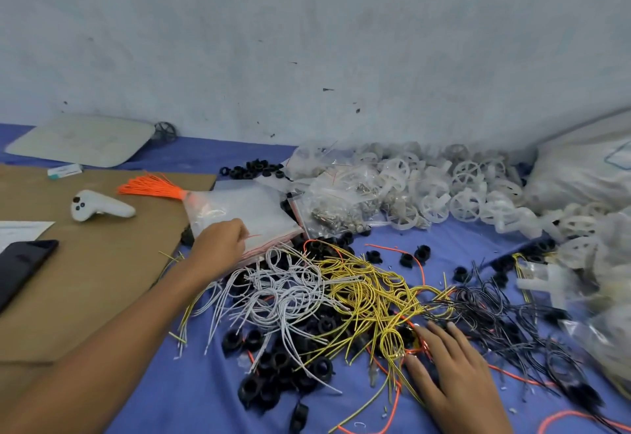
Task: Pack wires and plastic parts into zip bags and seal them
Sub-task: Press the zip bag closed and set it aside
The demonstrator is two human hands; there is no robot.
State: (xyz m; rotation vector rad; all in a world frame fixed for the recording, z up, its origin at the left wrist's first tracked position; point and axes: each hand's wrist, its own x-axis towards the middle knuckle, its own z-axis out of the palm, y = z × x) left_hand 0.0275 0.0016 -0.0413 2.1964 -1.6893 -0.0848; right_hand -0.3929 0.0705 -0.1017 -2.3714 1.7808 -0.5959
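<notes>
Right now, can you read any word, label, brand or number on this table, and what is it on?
No text is readable.
small white and teal box: print too blurred.
paper sheet: faint lines, too small.
large white sack: blue mark, blurred and cut off at the frame edge.

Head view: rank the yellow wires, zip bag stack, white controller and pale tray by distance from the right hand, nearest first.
1. yellow wires: touching the fingertips of the right hand, centre.
2. zip bag stack: up and left, beyond the wires.
3. white controller: left, on the cardboard.
4. pale tray: far left, at the back.
</notes>
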